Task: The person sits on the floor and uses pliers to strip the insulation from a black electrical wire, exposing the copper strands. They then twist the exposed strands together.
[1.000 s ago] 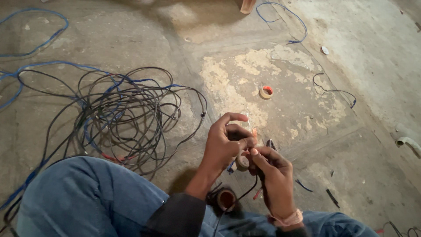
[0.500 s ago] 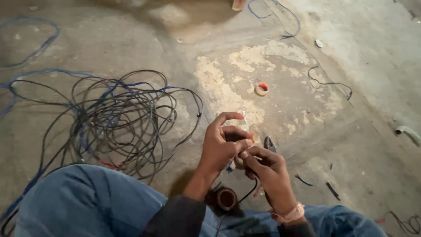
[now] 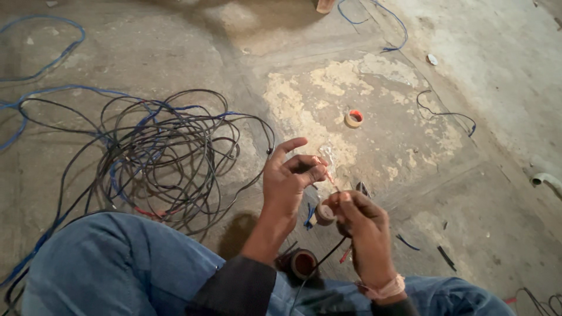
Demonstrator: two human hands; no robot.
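Left hand (image 3: 287, 178): raised above the floor, thumb and 2 fingers pinched shut on the top end of a thin pinkish wire end (image 3: 328, 174); index finger sticks up free.
Right hand (image 3: 358, 219): just below-right of the left fingers, curled closed on the lower end of the same strand and a black wire (image 3: 319, 266) trailing down to the lap.
Tape roll, small (image 3: 325, 213): touching the right fingertips, left side.
Dark roll (image 3: 303, 263): below both hands, by the jeans.
Cable tangle (image 3: 158, 155): well left of the left fingers, edge near the wrist.
Orange roll (image 3: 353, 118): beyond the fingertips, apart.
Open room: bare concrete floor (image 3: 486, 193) right of the right hand.
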